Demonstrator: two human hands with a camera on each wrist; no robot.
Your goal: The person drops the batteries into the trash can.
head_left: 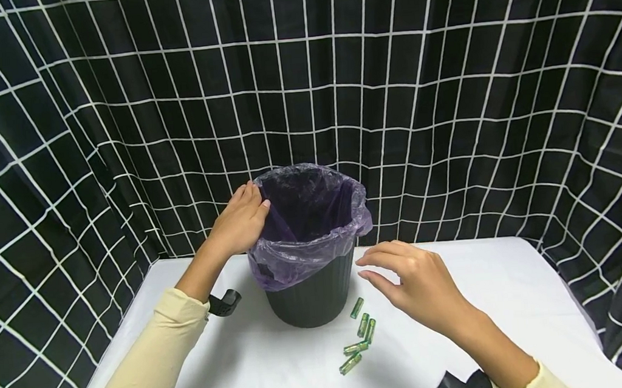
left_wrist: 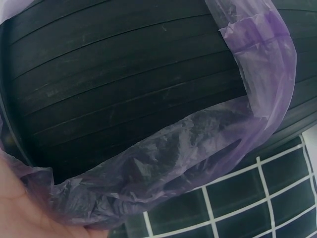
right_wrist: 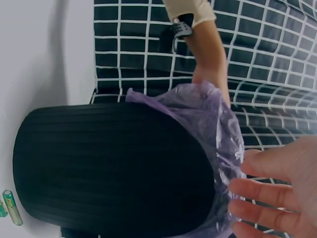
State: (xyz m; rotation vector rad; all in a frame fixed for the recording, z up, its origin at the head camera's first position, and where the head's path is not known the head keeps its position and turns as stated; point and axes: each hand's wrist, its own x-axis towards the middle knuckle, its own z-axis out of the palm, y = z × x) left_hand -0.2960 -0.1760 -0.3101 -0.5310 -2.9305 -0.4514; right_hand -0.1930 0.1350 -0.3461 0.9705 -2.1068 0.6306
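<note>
A dark ribbed trash bin [head_left: 310, 297] stands on the white table, lined with a translucent purple trash bag [head_left: 305, 258] folded over its rim. My left hand [head_left: 239, 221] rests on the bin's left rim, touching the bag, its fingers fairly straight. In the left wrist view, part of that hand [left_wrist: 29, 208] lies against the bag's folded edge [left_wrist: 163, 158]. To the right of the bin, my right hand [head_left: 410, 274] is raised with thumb and fingers apart, holding nothing. Several green batteries [head_left: 350, 363] lie between the bin and my right hand.
The white table [head_left: 271, 380] reaches to a black curtain with a white grid [head_left: 390, 90] behind and at both sides. Black wrist-worn devices [head_left: 224, 302] show at both wrists.
</note>
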